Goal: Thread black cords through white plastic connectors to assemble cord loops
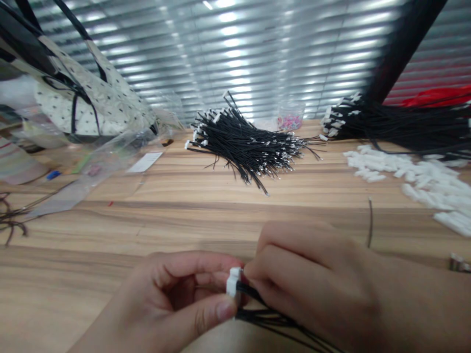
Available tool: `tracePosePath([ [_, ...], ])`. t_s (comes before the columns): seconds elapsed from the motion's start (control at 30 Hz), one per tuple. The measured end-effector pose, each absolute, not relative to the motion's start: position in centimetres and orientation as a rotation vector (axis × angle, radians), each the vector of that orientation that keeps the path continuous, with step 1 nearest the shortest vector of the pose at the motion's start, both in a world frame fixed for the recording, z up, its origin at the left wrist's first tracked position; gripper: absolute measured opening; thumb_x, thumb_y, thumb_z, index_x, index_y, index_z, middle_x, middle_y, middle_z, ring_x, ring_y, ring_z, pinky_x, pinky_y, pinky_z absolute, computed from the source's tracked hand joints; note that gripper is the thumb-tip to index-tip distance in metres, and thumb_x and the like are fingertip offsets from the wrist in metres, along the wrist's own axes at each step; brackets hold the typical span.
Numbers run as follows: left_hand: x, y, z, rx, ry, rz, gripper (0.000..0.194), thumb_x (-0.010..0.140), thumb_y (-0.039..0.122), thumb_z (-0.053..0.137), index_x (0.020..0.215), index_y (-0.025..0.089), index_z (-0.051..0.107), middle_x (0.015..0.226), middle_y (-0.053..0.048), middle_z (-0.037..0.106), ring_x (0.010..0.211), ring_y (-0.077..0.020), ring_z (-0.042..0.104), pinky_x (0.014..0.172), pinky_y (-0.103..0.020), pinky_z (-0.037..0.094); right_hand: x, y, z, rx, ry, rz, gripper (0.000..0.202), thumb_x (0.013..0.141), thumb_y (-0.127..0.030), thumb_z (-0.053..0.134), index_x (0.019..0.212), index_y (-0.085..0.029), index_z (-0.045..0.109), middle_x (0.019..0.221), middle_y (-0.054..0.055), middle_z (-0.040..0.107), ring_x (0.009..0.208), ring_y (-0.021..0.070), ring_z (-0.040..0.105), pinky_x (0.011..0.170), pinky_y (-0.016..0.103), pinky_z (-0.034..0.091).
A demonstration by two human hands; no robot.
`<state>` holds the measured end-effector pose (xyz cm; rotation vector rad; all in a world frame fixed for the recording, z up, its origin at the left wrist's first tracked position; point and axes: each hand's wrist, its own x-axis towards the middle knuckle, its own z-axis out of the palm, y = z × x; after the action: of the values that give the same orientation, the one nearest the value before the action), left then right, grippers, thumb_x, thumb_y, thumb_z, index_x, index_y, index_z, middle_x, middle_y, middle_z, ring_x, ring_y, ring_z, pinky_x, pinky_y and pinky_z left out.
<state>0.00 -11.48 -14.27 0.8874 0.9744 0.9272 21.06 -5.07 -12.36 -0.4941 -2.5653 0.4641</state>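
Note:
At the bottom middle, my left hand (184,299) pinches a white plastic connector housing (232,284) between thumb and forefinger. Several black wires (265,318) run out of the housing's right side and pass beneath my right hand (312,279). The fingers of that hand are closed at the upper end of the housing, where a small metallic tip shows between fingertips and plastic. Most of what the right fingers grip is hidden behind the knuckles.
Behind the hands lies a bundle of black wires (250,147) with white connectors. Loose white housings (415,176) spread at the right, below another black wire bundle (405,122). One short wire (370,223) lies nearby. A dotted bag (121,105) and clear plastic bags (88,171) stand left.

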Motion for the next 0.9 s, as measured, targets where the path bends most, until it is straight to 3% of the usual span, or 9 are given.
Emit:
tracePosePath([
  [0.2, -0.2, -11.6, -14.2, 0.873, 0.924, 0.895, 0.024, 0.079, 0.014, 0.080, 0.095, 0.033, 0.081, 0.095, 0.006, 0.081, 0.089, -0.0120, 0.076, 0.080, -0.012, 0.057, 21.1, -4.8, -11.0, -0.444, -2.688, 0.523, 0.022, 0.081, -0.003, 0.056, 0.063, -0.015, 0.056, 0.060, -0.002, 0.054, 0.046, 0.0062, 0.037, 0.040, 0.022, 0.023],
  [0.5, -0.2, -11.4, -14.5, 0.890, 0.922, 0.889, 0.025, 0.079, 0.013, 0.080, 0.093, 0.033, 0.081, 0.087, 0.005, 0.082, 0.084, -0.0119, 0.076, 0.078, -0.014, 0.057, 21.3, -4.9, -12.7, -0.368, -2.595, 0.428, 0.022, 0.092, -0.008, 0.051, 0.071, -0.014, 0.057, 0.065, 0.000, 0.053, 0.052, 0.0078, 0.039, 0.044, 0.021, 0.027],
  [0.7, -0.2, -11.2, -14.4, 0.933, 1.032, 0.971, 0.023, 0.074, 0.017, 0.084, 0.091, 0.032, 0.082, 0.089, 0.001, 0.082, 0.085, -0.0171, 0.077, 0.077, -0.019, 0.060, 21.1, -4.3, -13.5, -0.423, -2.408, 0.684, 0.020, 0.095, -0.015, 0.053, 0.079, -0.014, 0.065, 0.073, 0.001, 0.061, 0.061, 0.0078, 0.052, 0.052, 0.019, 0.034],
  [0.8, -0.4, -10.7, -14.1, 0.979, 1.109, 1.049, 0.027, 0.069, 0.018, 0.087, 0.093, 0.030, 0.081, 0.083, 0.000, 0.082, 0.078, -0.0167, 0.077, 0.071, -0.016, 0.059, 21.2, -3.4, -12.9, -0.467, -2.385, 0.858, 0.017, 0.095, -0.023, 0.058, 0.086, -0.015, 0.070, 0.076, 0.002, 0.067, 0.066, 0.0087, 0.057, 0.058, 0.019, 0.039],
  [0.9, -1.1, -10.3, -13.9, 0.992, 1.206, 1.057, 0.027, 0.065, 0.019, 0.090, 0.089, 0.028, 0.082, 0.077, -0.001, 0.081, 0.071, -0.0154, 0.077, 0.064, -0.013, 0.058, 21.7, -1.8, -11.6, -0.546, -2.508, 0.977, 0.016, 0.093, -0.020, 0.059, 0.092, -0.015, 0.074, 0.074, 0.002, 0.069, 0.067, 0.0105, 0.060, 0.061, 0.021, 0.041],
])
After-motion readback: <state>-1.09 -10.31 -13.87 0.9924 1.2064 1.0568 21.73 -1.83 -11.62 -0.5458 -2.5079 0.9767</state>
